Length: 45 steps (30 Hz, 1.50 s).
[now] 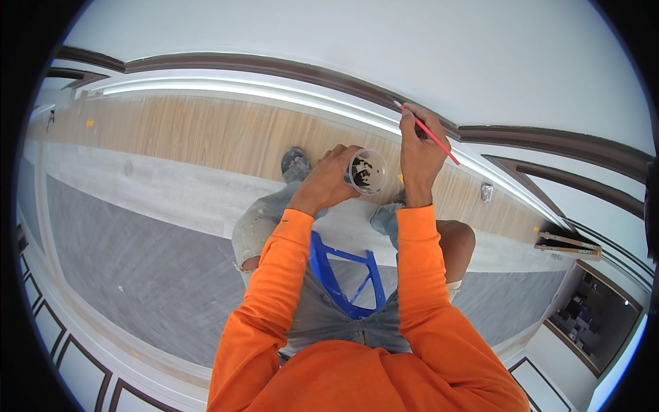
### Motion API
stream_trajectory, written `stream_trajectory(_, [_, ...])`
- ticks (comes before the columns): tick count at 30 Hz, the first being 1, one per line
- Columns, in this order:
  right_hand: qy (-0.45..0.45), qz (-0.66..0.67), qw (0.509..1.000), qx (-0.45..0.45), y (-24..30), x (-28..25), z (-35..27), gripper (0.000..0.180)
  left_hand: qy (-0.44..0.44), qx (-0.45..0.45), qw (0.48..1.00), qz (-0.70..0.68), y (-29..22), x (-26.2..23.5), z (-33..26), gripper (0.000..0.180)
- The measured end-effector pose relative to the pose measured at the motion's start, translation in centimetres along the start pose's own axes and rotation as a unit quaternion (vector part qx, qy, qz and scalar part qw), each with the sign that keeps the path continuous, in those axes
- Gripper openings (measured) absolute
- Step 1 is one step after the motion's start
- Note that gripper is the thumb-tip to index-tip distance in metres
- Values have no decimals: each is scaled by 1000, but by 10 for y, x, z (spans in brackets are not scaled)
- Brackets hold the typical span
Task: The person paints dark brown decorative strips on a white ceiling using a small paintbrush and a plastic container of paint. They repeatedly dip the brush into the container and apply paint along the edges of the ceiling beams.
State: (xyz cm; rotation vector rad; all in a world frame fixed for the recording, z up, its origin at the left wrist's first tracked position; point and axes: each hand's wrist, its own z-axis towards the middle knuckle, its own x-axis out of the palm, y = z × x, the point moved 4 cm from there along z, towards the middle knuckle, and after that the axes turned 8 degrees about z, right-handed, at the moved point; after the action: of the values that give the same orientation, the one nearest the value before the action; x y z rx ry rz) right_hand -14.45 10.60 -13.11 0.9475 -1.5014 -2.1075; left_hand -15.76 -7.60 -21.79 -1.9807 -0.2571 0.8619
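Observation:
A clear plastic cup [376, 162] with dark brown paint in it is gripped by my left hand [329, 177], out in front of my body. My right hand [422, 151] pinches a thin paintbrush [439, 143] with a red handle. The pale tip of the brush points up and left, at the dark brown moulding [309, 77] along the white wall. Whether the tip touches the moulding I cannot tell. The cup sits to the left of the right hand, apart from it.
A blue plastic stool [338, 288] is between my legs. Wood-look flooring [226, 130] runs along the wall, then a pale strip and grey flooring [144, 254]. A small clear object [487, 192] lies on the floor to the right. Farther right is a long box [568, 244].

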Motion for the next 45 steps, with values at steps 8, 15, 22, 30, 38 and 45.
stream_trajectory(8, [6, 52, 998, 44, -2, -28, -14, 13, 13, -13, 1000, 14, -6, -2, -2, 78])
stream_trajectory(15, [-6, 180, 977, 118, 20, -86, -58, 13, -10, 23, 1000, 9, -25, -7, -7, 77])
stream_trajectory(22, [39, 185, 965, 185, 76, -128, -105, 9, -82, 133, 988, -15, -54, -10, -32, 77])
stream_trajectory(30, [160, 222, 958, 85, 103, -163, -158, 7, -158, 137, 978, 14, -97, -6, -126, 77])
stream_trajectory(38, [201, 317, 917, 135, 144, -189, -217, 7, -217, 159, 961, 60, -122, 8, -226, 74])
stream_trajectory(45, [194, 247, 948, 57, 172, -203, -234, 10, -255, 191, 944, 87, -156, -6, -270, 69])
